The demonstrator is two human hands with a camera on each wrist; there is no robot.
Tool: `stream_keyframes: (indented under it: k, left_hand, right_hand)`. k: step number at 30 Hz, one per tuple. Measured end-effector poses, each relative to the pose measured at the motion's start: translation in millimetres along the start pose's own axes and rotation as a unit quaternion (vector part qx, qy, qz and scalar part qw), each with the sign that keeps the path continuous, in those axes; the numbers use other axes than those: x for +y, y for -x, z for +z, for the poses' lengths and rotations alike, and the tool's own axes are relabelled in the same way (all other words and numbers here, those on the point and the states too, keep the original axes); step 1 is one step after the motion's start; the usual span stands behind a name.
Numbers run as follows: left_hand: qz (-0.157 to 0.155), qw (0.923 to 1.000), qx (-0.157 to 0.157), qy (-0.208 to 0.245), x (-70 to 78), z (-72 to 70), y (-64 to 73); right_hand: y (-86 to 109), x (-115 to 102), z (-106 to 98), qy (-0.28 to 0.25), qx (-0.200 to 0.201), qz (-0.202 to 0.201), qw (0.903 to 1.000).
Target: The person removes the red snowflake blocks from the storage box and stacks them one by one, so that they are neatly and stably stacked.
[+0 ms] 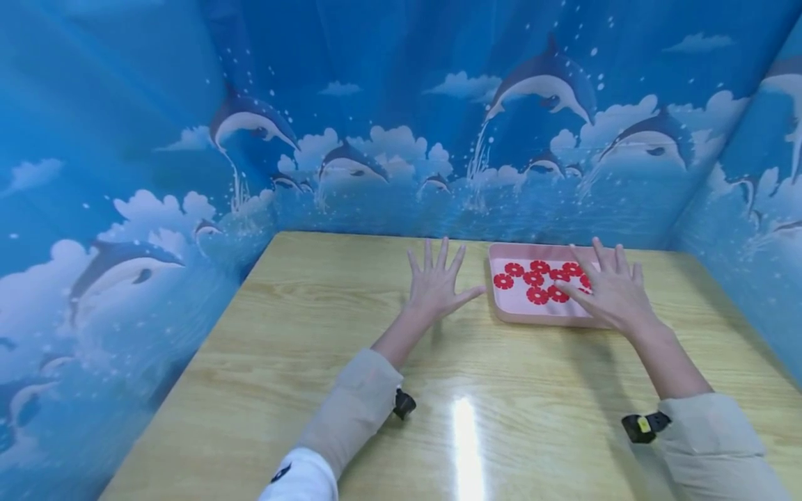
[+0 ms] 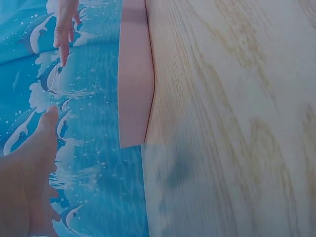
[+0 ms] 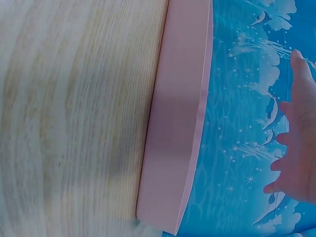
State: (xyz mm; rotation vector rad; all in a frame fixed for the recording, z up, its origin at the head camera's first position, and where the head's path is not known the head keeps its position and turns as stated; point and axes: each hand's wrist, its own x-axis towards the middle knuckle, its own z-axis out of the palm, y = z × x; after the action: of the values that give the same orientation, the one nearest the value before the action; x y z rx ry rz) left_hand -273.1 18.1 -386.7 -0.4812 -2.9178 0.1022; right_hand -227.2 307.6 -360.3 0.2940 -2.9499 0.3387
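Observation:
A pink tray [image 1: 501, 307] lies on the wooden table [image 1: 326, 362] at the far right-middle. Several red flower-shaped pieces [image 1: 537, 295] lie flat inside it. My left hand [image 1: 435, 282] hovers spread just left of the tray and holds nothing. Over the tray's right part, my right hand [image 1: 612, 289] is spread with straight fingers above the red pieces. Whether it touches them I cannot tell. The left wrist view shows the tray's side wall [image 2: 134, 79] and my left hand [image 2: 24, 173]; the right wrist view shows the tray wall [image 3: 175, 128] and my right hand [image 3: 296, 148].
Blue walls printed with dolphins [image 1: 545, 76] enclose the table at the back, left and right. Bare wood stretches to the left and towards the near edge. A glare streak [image 1: 466, 445] lies on the near part of the table.

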Motion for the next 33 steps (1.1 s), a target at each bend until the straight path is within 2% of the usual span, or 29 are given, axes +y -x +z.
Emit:
stream_keyframes:
  k: [5, 11, 18, 33]
  left_hand:
    - [-0.003, 1.0, 0.003, 0.003, -0.6, -0.3, 1.6]
    - [0.005, 0.9999, -0.009, 0.002, -0.6, -2.2, 2.5]
    - [0.005, 1.0, 0.002, 0.003, -1.3, -5.4, 1.2]
    - [0.01, 0.9999, -0.006, 0.001, -1.6, -7.9, 0.9]
  right_hand:
    - [-0.6, -0.7, 0.2, 0.003, 0.001, -0.002, 1.0]
    - [-1.7, -2.0, 1.5, 0.009, -0.001, -0.006, 0.9999]
    - [-5.5, -4.4, 0.2, 0.022, 0.007, -0.011, 0.9997]
    - [-6.0, -5.3, -2.8, 0.044, 0.004, -0.012, 0.9989]
